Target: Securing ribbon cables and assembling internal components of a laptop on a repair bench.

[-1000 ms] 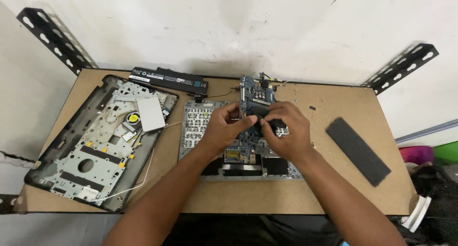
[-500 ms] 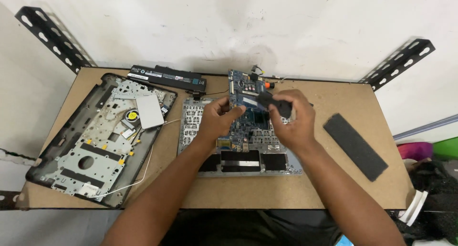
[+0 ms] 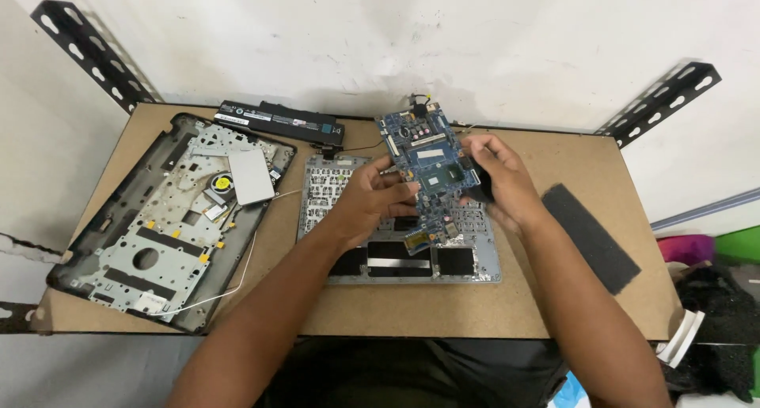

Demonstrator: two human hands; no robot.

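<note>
Brown fibreboard table (image 3: 554, 297) against a white wall, with 2 black perforated metal brackets (image 3: 87, 56) at its back corners.

Item 1: blue circuit board (image 3: 427, 170), held tilted above the table centre, near the back, over the grey keyboard frame (image 3: 396, 254). Small chips and a square processor face up; a short black wire sticks out at its far end.

Item 2: left hand (image 3: 368, 202), fingers closed on the left edge of the circuit board, thumb on top.

Item 3: right hand (image 3: 503, 182), fingers curled round the board's right edge, also gripping a small black part (image 3: 483, 188) pressed against it; what that part is cannot be told.

Item 4: grey keyboard frame, lying flat underneath, underside up, with 3 dark openings along its near edge.

Item 5: laptop base shell (image 3: 158, 226), left of the frame, open side up, showing metal plates, a round fan and a silver rectangular pad.

Item 6: long black battery (image 3: 281, 123), at the back, just beyond the shell.

Item 7: black foam strip (image 3: 590, 238), lying diagonally at the right, apart from the hands.
</note>
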